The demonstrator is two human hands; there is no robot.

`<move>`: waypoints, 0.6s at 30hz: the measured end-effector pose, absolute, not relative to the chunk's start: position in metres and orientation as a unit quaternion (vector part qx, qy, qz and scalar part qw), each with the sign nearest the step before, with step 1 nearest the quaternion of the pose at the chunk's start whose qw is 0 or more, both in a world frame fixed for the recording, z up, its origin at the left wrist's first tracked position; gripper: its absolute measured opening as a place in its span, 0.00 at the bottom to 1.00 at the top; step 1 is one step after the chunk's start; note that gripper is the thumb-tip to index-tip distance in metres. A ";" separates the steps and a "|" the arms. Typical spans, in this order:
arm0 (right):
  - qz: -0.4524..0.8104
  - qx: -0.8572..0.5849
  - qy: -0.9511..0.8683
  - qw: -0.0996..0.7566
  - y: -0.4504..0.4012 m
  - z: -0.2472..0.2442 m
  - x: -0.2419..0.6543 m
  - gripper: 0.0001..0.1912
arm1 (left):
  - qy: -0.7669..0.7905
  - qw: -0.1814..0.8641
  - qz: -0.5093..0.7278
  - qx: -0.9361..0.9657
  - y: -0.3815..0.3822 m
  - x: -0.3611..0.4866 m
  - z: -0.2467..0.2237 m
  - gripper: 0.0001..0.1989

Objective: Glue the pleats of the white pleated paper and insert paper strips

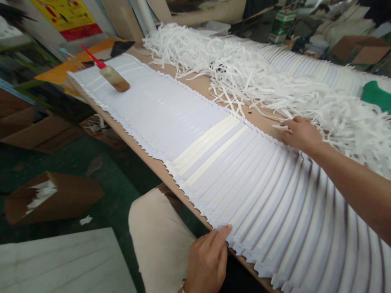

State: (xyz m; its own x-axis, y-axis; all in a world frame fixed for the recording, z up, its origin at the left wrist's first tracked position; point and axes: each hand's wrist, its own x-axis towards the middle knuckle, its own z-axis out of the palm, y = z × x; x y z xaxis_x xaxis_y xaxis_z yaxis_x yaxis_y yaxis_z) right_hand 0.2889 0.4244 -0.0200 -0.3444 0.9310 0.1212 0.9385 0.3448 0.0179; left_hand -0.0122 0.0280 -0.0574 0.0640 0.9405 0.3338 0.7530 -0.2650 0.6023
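Observation:
Overlapping white sheets [143,101] run in a long fanned row along the table, with pale strips [210,140] lying across some near the middle. My right hand [302,134] is at the far edge of the row, its fingers closed on a short end of white strip [281,127]. Beside it spreads a large tangled heap of white strips [244,77]. My left hand [209,258] is at the near edge, fingers curled together and the index fingertip against the sheets' edge. Whatever it may pinch is hidden.
A squeeze bottle [114,78] with a red nozzle and brown contents lies on the sheets at the far left. The brown tabletop [195,86] shows between sheets and heap. On the green floor stands a cardboard box [67,197] holding white scraps. More fanned sheets [293,61] lie beyond the heap.

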 end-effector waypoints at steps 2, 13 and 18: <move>-0.041 -0.561 -0.826 0.043 0.436 -0.021 0.288 0.19 | 0.599 0.157 0.383 0.686 0.025 -0.012 -0.058 0.18; -0.111 -0.467 -0.875 0.068 0.346 0.009 0.362 0.21 | 0.605 0.230 0.426 0.632 0.015 -0.009 -0.041 0.13; -0.092 -0.429 -0.897 0.056 0.252 0.030 0.388 0.21 | 0.569 0.253 0.434 0.651 0.028 0.005 -0.029 0.12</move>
State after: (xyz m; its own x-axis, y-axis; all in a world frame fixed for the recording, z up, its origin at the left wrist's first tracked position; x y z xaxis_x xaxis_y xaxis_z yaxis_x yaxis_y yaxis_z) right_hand 0.3878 0.2517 0.0303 -0.6250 0.7594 0.1806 0.7803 0.6143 0.1172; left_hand 0.0046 0.0277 -0.0288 -0.0241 0.9603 0.2780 0.5211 -0.2253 0.8232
